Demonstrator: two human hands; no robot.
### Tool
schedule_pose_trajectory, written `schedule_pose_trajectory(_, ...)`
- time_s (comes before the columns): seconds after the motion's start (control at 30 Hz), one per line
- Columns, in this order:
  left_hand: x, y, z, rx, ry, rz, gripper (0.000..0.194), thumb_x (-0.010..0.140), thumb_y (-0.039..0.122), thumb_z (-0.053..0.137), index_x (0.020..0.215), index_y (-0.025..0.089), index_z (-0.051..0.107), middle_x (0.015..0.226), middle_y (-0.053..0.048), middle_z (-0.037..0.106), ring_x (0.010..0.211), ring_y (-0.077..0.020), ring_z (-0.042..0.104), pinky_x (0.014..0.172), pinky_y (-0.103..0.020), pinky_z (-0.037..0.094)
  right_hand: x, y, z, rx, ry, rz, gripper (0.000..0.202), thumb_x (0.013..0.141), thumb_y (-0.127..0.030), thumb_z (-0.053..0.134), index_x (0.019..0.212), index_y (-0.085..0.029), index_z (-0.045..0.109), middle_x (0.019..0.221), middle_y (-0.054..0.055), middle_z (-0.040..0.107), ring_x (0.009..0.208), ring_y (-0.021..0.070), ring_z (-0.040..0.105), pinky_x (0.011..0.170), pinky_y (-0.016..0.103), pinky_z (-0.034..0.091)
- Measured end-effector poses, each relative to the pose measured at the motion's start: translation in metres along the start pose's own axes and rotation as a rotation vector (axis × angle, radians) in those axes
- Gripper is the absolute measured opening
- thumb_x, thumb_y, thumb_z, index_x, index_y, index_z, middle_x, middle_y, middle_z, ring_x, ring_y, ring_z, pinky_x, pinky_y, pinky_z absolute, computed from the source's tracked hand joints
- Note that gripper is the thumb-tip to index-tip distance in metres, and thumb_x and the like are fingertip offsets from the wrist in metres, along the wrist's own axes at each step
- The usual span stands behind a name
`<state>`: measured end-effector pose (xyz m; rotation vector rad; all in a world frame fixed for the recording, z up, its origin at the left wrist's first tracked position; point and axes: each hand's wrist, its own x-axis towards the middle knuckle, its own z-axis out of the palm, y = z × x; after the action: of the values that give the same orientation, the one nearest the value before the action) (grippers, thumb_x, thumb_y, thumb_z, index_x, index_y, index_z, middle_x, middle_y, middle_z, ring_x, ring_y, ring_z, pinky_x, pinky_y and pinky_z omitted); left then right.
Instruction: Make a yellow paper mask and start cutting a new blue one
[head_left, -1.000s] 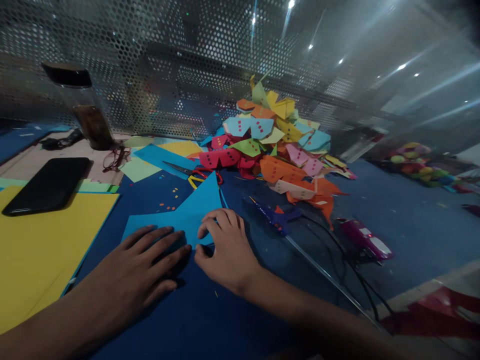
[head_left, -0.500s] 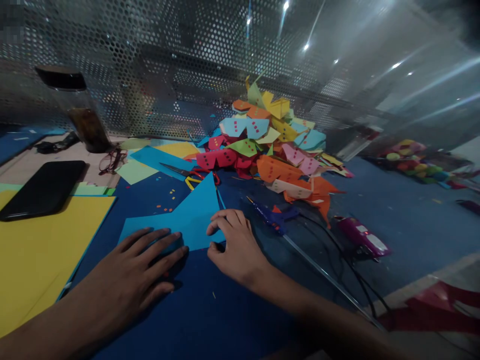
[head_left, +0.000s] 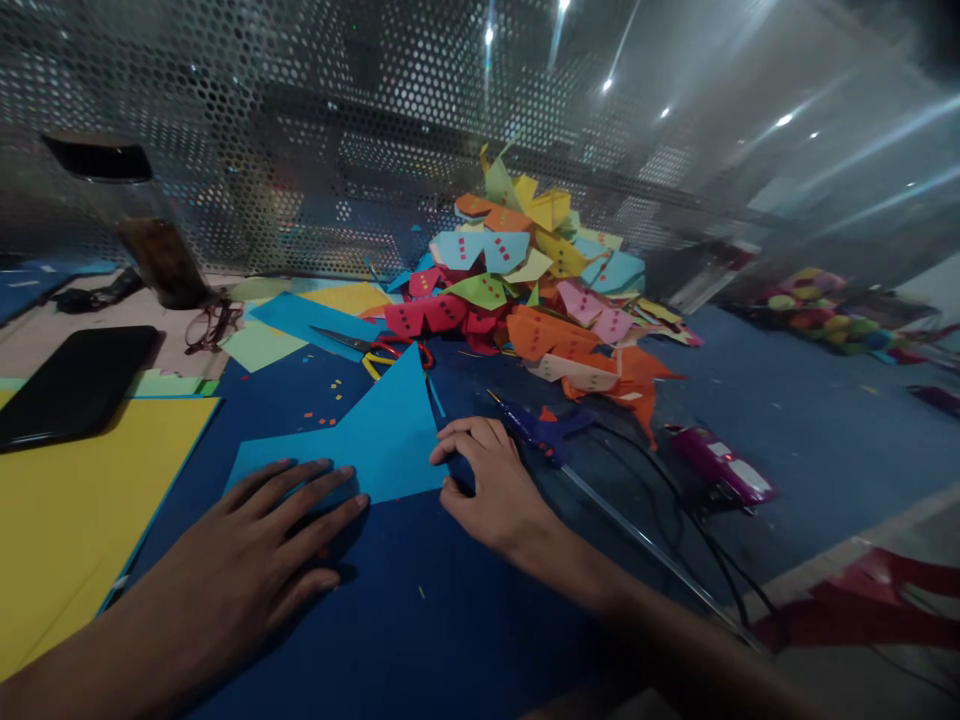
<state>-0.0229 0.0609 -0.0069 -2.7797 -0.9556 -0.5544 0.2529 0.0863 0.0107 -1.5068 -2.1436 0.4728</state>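
Note:
A folded sheet of blue paper (head_left: 382, 435) lies on the dark blue table, one point directed away from me. My left hand (head_left: 277, 540) rests flat with spread fingers over the paper's lower left part. At the sheet's right edge is my right hand (head_left: 491, 485), its fingers curved and thumb apart, nothing visible between them. Just beyond that hand lies a blue hot glue gun (head_left: 544, 432) with a long clear glue stick. A thin blue paper strip (head_left: 436, 398) sits by the sheet's right side. Scissors (head_left: 367, 350) with red and yellow handles lie behind it.
Colourful folded paper pieces (head_left: 555, 290) are heaped at the back. Left are a black phone (head_left: 82, 385), yellow paper (head_left: 90, 510), glasses (head_left: 210, 325) and a bottle (head_left: 161, 250). A purple device (head_left: 720, 468) and cables lie right. A perforated metal panel (head_left: 247, 150) stands behind.
My right hand has shifted slightly right, away from the blue paper's lower right corner, uncovering more of it. My left hand stays flat on the sheet. The view has turned slightly.

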Motion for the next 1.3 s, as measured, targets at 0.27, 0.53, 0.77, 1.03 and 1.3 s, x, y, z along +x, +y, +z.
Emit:
schedule_pose_trajectory(0.27, -0.001, 0.001, 0.0, 0.025, -0.023, 0.007, 0.05, 0.094, 0.053, 0.056, 0.139, 0.031, 0.056, 0.135, -0.003, 0.065, 0.12, -0.027, 0.058, 0.099, -0.042, 0.043, 0.0, 0.005, -0.003, 0.05, -0.015, 0.001, 0.033, 0.068, 0.002, 0.054, 0.088, -0.023, 0.062, 0.114, 0.004, 0.06, 0.112, 0.0226, 0.051, 0.096, 0.042, 0.04)
schedule_pose_trajectory(0.53, -0.003, -0.001, 0.0, 0.052, -0.096, -0.005, 0.05, 0.094, 0.053, 0.056, 0.139, 0.033, 0.054, 0.14, -0.002, 0.061, 0.126, -0.0275, 0.053, 0.101, -0.043, 0.04, -0.002, -0.005, -0.001, 0.02, 0.067, -0.24, 0.025, 0.078, 0.0, 0.055, 0.087, -0.022, 0.063, 0.103, 0.003, 0.065, 0.107, 0.0206, 0.055, 0.093, 0.038, 0.039)
schedule_pose_trajectory(0.77, 0.001, 0.001, -0.001, 0.068, -0.162, -0.019, 0.044, 0.093, 0.047, 0.059, 0.136, 0.038, 0.055, 0.14, -0.003, 0.059, 0.124, -0.0304, 0.052, 0.099, -0.047, 0.041, -0.003, -0.004, 0.002, -0.067, -0.062, -0.338, 0.022, 0.084, -0.002, 0.053, 0.091, -0.02, 0.063, 0.101, 0.003, 0.066, 0.101, 0.0199, 0.056, 0.088, 0.037, 0.036)
schedule_pose_trajectory(1.03, 0.008, 0.003, -0.003, 0.031, -0.188, -0.058, 0.042, 0.09, 0.043, 0.065, 0.131, 0.038, 0.059, 0.13, -0.006, 0.061, 0.114, -0.0327, 0.055, 0.092, -0.049, 0.046, -0.004, -0.005, 0.002, -0.095, -0.082, -0.341, 0.022, 0.084, -0.002, 0.053, 0.092, -0.02, 0.061, 0.104, 0.003, 0.065, 0.102, 0.0204, 0.054, 0.088, 0.037, 0.034)
schedule_pose_trajectory(1.3, 0.008, -0.001, -0.003, 0.057, -0.145, -0.008, 0.033, 0.09, 0.042, 0.064, 0.122, 0.032, 0.062, 0.129, -0.008, 0.063, 0.116, -0.0319, 0.056, 0.095, -0.048, 0.045, -0.005, -0.004, 0.003, -0.098, -0.079, -0.339, 0.022, 0.084, -0.002, 0.053, 0.094, -0.02, 0.06, 0.104, 0.003, 0.064, 0.102, 0.0195, 0.054, 0.088, 0.036, 0.034)
